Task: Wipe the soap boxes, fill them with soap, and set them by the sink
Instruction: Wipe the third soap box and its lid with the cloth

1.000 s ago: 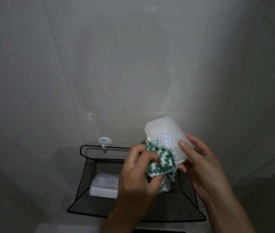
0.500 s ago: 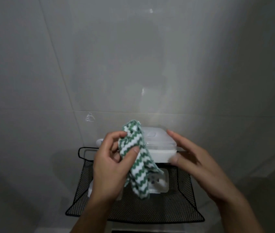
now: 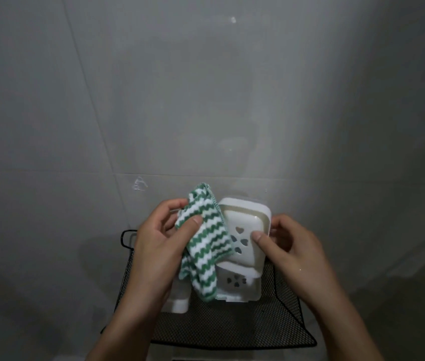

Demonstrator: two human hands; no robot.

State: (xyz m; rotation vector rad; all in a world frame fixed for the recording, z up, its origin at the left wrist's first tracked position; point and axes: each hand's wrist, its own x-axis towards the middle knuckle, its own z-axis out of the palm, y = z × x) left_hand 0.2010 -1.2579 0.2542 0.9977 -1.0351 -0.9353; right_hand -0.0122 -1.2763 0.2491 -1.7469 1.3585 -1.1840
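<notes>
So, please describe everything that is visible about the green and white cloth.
The cloth is a small rag with green and white zigzag stripes and a green stitched edge; it looks soft and fluffy. It is crumpled and hangs down loosely. The left hand pinches it, thumb on top. Its right edge lies against the open white soap box, which the right hand holds above a black mesh basket.

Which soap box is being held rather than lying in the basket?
The upper soap box, gripped by the right hand beside the cloth; two others lie in the mesh basket.
</notes>
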